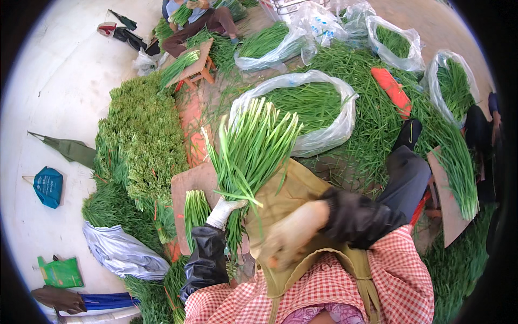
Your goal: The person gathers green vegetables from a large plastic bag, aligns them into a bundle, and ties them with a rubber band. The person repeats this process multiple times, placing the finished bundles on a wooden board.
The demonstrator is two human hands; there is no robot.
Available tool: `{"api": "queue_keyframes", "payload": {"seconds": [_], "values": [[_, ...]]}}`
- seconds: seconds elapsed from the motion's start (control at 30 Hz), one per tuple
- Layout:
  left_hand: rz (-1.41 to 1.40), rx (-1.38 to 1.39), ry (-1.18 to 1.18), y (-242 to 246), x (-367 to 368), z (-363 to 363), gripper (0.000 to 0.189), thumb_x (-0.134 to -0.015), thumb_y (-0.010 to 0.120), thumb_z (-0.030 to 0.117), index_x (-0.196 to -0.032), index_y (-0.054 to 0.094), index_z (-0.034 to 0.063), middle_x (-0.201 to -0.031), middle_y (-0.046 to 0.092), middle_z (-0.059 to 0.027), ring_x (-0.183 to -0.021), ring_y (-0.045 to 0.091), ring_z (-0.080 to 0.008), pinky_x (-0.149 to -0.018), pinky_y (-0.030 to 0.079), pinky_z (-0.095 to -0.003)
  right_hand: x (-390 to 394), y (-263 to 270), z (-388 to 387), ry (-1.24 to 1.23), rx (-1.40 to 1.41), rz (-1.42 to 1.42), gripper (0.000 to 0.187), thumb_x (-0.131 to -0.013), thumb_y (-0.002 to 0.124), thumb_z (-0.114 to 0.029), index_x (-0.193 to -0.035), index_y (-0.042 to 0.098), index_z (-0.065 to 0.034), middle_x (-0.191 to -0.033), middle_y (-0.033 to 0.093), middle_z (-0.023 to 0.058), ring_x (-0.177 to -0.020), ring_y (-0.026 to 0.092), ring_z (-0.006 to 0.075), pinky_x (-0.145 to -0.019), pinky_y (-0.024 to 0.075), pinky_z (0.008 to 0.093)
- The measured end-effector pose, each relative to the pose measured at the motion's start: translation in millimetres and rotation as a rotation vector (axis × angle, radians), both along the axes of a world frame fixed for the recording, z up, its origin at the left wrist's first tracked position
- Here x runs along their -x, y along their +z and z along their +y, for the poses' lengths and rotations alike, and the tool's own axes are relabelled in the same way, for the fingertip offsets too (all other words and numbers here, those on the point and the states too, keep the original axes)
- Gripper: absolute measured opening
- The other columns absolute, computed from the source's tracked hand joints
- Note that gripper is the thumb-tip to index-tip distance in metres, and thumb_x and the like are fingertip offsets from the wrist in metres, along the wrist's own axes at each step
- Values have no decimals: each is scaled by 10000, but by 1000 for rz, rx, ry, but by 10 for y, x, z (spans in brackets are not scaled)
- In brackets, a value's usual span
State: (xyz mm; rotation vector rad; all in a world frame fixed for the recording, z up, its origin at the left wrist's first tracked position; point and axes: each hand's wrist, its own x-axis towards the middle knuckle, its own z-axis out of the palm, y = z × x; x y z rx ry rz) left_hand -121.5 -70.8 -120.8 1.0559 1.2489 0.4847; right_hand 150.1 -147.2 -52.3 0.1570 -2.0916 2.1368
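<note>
My left hand, in a whitish glove, is closed around a loose bunch of green chives. Their pale cut ends fan out away from me, and a few blades bend across the front. My right hand is blurred over the lap of the tan apron. Something orange shows at its fingertips, too smeared to identify. Beside my left hand, a smaller chive bundle lies on a brown board, pale ends pointing away from me.
Ahead stands an open plastic bag of chives. Loose chives cover the floor around it. A tall stack of tied bundles rises at left. At right, chives lie on a small board. Another person sits at the far side.
</note>
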Motion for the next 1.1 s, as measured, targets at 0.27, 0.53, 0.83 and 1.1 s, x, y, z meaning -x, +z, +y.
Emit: {"api": "queue_keyframes", "payload": {"seconds": [0.27,0.53,0.83,1.1], "values": [[-24,52,21,17,-97,10,589,-757,826,47,-1301,601,24,-1127,717,-72,-985,681,-181,-906,532,-320,-1792,-2014,-88,-1813,1363,796,45,-914,626,-150,-923,605,-112,-684,579,-49,-582,566,94,-559,511,252],[146,-141,-42,18,-336,-107,502,-807,811,63,-1270,623,10,-1118,723,-79,-992,677,-157,-902,535,-294,-842,-2143,178,-1264,1452,598,794,-1018,426,-588,-1538,268,-8,-1565,360,187,-1386,425,330,-1147,360,432],[1153,-1054,-616,547,-961,-901,1058,-639,817,175,-1567,311,203,-1023,597,-126,-918,647,-324,-778,515,-450,-1022,-1651,748,-1130,1068,743,848,-1013,369,-642,-1579,211,-30,-1606,292,195,-1507,239,344,-1226,261,497],[428,-425,-1102,1504,-823,-688,630,-931,697,309,-1478,479,86,-1318,597,-296,-1224,604,-375,-1034,479,-414,-1263,-1880,680,-450,1137,1187,952,-946,511,-667,-1584,205,-31,-1575,335,250,-1495,271,370,-1231,241,528]]}}
